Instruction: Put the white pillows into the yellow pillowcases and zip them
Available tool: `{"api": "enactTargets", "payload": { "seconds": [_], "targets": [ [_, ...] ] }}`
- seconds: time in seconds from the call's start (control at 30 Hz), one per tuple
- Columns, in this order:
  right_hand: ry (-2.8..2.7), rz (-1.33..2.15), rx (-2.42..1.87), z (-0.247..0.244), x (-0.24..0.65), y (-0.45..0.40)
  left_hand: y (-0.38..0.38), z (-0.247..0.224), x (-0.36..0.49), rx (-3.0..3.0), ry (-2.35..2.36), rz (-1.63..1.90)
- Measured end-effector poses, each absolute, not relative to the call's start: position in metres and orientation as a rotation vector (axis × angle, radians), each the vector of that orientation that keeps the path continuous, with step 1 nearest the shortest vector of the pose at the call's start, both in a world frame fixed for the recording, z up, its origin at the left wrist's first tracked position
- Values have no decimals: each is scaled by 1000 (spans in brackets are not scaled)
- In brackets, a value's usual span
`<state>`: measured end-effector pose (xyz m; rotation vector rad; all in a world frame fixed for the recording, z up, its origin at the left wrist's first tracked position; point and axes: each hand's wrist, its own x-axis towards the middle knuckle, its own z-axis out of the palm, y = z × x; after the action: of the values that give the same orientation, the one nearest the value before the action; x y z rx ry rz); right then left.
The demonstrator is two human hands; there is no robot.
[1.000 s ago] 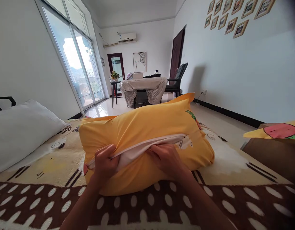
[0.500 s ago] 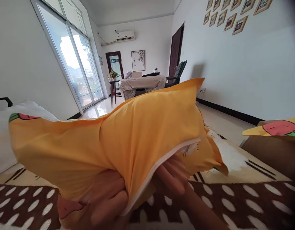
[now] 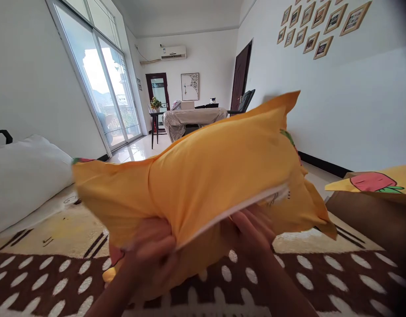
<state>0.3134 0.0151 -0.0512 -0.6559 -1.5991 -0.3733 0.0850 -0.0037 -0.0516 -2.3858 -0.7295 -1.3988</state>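
A yellow-orange pillowcase (image 3: 219, 163) bulges in front of me, full towards its right half and slack on the left. A pale zipper edge (image 3: 219, 218) runs slantwise along its near side. My left hand (image 3: 153, 242) is closed on the cloth at the zipper's left end. Under the zipper edge, my right hand (image 3: 252, 229) has its fingers curled against the cloth; some fingertips are hidden beneath the fabric. Red and green printed patches show at the pillowcase's corners.
A white pillow (image 3: 27, 176) lies at the left. On the right, a cardboard box (image 3: 367, 215) has a yellow printed cloth (image 3: 374, 181) over its top. Below spreads a brown rug (image 3: 57, 281) with white spots. A covered table (image 3: 196, 116) and a black chair (image 3: 245, 103) stand farther back.
The pillowcase has shifted right and its right corner has risen. Its left end has drawn inward, uncovering more of the white pillow. Both hands keep hold near the zipper edge.
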Motion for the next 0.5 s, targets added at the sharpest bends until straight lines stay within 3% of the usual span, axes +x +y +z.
{"api": "enactTargets", "payload": {
  "seconds": [0.1, 0.2, 0.5],
  "targets": [
    [-1456, -528, -615, -46, 309, 18, 24, -52, 73, -2479, -772, -1229],
    [-1425, -443, -795, -46, 314, 28, 35, -59, 74, -2458, -845, -1119],
    [-1981, -327, -910, -42, 323, 26, 11, -50, 86, -2461, -874, -1390]
  ]
}}
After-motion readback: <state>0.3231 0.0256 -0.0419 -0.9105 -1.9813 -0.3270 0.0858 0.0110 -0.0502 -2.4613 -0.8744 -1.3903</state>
